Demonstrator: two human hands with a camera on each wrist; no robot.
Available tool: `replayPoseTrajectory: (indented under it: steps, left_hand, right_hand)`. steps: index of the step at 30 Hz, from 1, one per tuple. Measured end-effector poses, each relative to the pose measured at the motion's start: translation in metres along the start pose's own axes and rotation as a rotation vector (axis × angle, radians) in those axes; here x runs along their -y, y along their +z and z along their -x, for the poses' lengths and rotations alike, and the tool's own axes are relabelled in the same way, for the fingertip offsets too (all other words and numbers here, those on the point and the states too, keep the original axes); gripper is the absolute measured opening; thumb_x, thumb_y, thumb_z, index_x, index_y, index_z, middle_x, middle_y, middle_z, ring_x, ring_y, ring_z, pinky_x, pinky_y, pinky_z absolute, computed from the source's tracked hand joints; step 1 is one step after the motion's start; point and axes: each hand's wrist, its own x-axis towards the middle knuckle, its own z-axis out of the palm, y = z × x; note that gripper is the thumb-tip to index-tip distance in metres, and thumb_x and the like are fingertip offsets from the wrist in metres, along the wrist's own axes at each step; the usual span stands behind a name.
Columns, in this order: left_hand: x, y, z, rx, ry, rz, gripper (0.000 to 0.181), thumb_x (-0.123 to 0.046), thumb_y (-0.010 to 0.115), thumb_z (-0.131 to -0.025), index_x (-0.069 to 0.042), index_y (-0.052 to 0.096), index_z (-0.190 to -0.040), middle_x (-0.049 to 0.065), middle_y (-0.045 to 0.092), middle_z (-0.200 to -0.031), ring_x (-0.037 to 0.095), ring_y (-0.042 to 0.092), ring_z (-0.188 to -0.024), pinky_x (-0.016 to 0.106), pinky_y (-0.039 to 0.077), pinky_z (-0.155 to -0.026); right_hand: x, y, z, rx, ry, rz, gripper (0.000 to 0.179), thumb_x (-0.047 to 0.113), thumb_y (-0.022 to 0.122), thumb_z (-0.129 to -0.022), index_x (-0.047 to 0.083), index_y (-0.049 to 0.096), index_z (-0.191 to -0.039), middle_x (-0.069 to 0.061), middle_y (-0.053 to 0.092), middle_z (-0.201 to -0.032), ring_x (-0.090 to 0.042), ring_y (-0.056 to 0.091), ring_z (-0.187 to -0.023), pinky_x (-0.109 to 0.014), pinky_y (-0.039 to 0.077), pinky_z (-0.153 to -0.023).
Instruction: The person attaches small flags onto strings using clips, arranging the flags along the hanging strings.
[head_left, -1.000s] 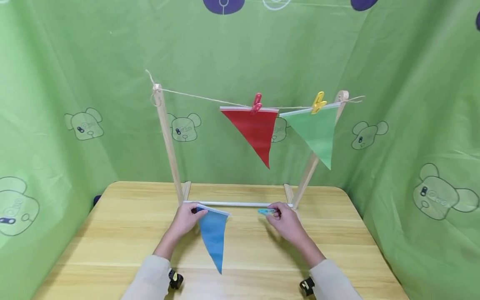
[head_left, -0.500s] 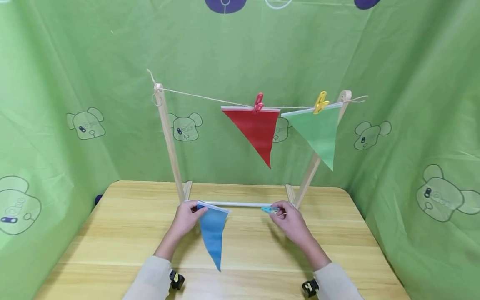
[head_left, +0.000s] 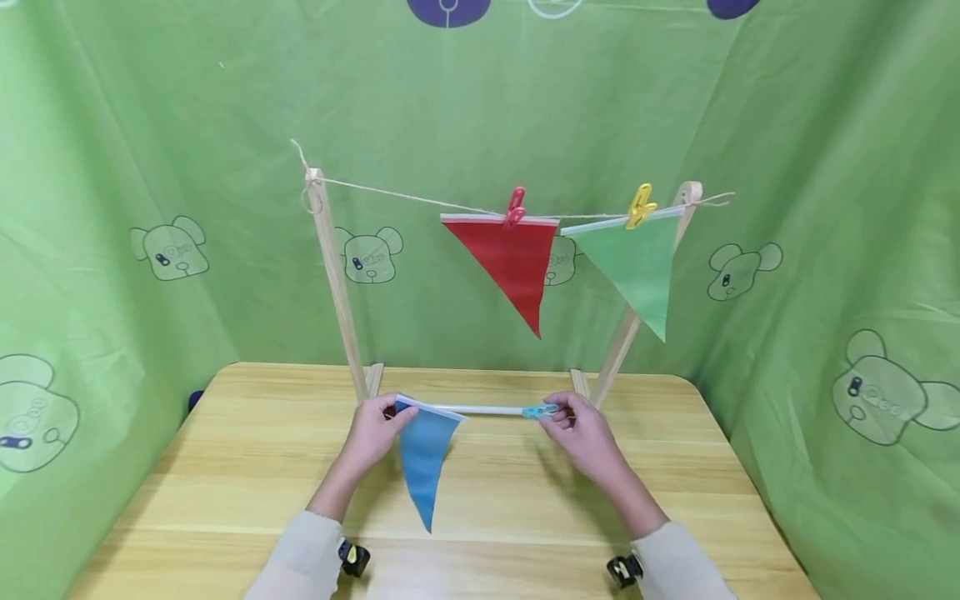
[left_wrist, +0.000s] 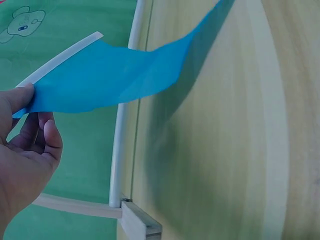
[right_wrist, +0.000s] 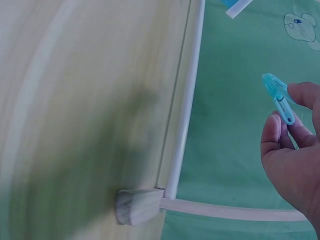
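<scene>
My left hand (head_left: 372, 429) pinches a blue triangular pennant (head_left: 426, 458) by one end of its white top edge. The pennant's tip hangs down over the table, and in the left wrist view the cloth (left_wrist: 110, 75) bends in a wave. Between thumb and fingers of my right hand (head_left: 585, 433) is a light-blue clothespin (head_left: 538, 412), which points left toward the pennant, apart from it. Seen from the right wrist, the clothespin (right_wrist: 279, 99) has nothing in its jaws. Both hands are above the table, in front of a white crossbar (head_left: 480, 409).
A string (head_left: 405, 195) runs between two wooden posts (head_left: 335, 283). From it hang a red pennant (head_left: 513, 262) under a red clothespin (head_left: 515, 207) and a green pennant (head_left: 637, 258) under a yellow clothespin (head_left: 641, 206). A green curtain surrounds the wooden table (head_left: 480, 500).
Both hands have risen slightly, the left with the blue pennant, the right with the clothespin. The pennant's tip has swung up and left. The hanging pennants look unchanged.
</scene>
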Motion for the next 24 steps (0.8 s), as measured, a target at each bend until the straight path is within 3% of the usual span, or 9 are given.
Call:
replayPoseTrajectory:
  steps: [13, 24]
  left_hand:
    - [-0.018, -0.007, -0.002, -0.056, 0.037, -0.006, 0.015, -0.01, 0.071, -0.097, -0.002, 0.067, -0.085, 0.006, 0.056, -0.074, 0.015, 0.047, -0.066, 0.022, 0.041, -0.057]
    - [-0.028, -0.014, -0.005, -0.089, 0.021, 0.008, 0.015, -0.011, 0.068, -0.1, -0.003, 0.063, -0.088, 0.005, 0.052, -0.075, 0.016, 0.048, -0.068, 0.023, 0.042, -0.057]
  right_hand:
    - [0.026, -0.013, -0.009, -0.029, -0.079, 0.049, 0.031, 0.009, 0.076, -0.094, 0.001, 0.063, -0.121, -0.011, 0.064, -0.105, -0.021, 0.06, -0.095, -0.019, 0.056, -0.081]
    - [0.048, -0.022, -0.015, -0.026, -0.157, 0.06, 0.031, 0.01, 0.076, -0.094, 0.001, 0.063, -0.121, -0.012, 0.066, -0.107, -0.021, 0.062, -0.095, -0.019, 0.056, -0.083]
